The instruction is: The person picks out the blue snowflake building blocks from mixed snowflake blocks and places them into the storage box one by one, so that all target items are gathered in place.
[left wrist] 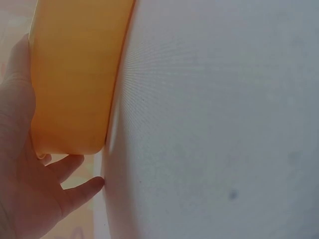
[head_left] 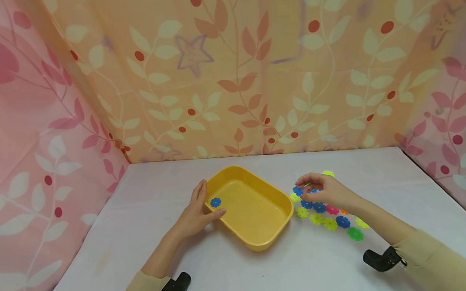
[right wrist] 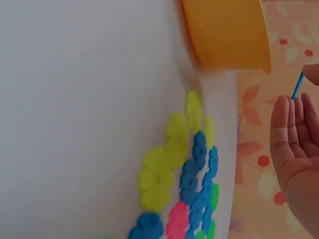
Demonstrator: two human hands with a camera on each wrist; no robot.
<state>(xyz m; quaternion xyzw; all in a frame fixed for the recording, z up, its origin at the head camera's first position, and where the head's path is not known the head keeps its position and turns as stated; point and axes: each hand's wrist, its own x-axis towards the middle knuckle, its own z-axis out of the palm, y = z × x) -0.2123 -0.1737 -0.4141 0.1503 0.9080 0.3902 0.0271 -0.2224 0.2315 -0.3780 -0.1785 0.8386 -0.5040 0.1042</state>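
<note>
Left: the left hand [head_left: 195, 214] grips the rim of a yellow basin [head_left: 249, 207]; one blue flower disc [head_left: 215, 202] lies inside, at its left end. Right: just beside the basin, the right hand [head_left: 325, 189] pinches a blue piece [right wrist: 297, 86], edge-on and probably another disc, above multicoloured discs [head_left: 330, 223] on the white table [head_left: 293, 266].

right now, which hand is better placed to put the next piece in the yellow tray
Probably the right hand: it pinches a blue piece beside the yellow tray, whose rim the left hand grips.
</note>
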